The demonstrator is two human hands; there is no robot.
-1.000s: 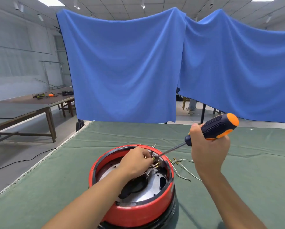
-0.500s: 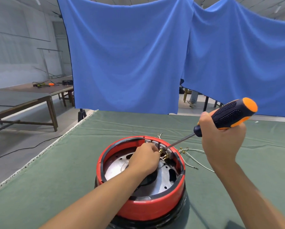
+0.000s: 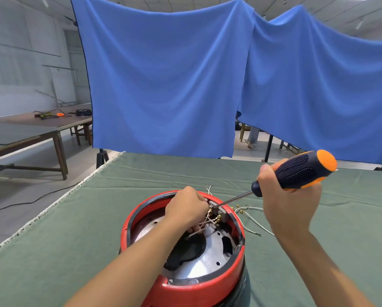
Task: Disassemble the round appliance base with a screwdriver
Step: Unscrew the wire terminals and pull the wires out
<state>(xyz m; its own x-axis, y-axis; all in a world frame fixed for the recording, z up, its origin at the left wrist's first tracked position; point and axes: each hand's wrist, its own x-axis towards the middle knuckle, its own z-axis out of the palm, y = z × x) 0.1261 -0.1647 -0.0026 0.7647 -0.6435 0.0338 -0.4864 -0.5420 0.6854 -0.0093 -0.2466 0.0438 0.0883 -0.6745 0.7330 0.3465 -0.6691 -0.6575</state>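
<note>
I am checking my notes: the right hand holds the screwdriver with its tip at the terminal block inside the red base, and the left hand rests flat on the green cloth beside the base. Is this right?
Not quite. In the head view the left hand is not on the green cloth; it reaches inside the red base, at the wires by the terminal block. The right hand does hold the screwdriver there.

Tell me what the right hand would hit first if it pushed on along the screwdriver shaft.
Probably the grey terminal block at the red base rim, where the screwdriver tip sits, then the left hand.

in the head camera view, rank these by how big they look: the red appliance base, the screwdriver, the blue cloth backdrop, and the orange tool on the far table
1. blue cloth backdrop
2. red appliance base
3. screwdriver
4. orange tool, tiny here, though it lies far from the camera, so its real size is unsure.
</note>
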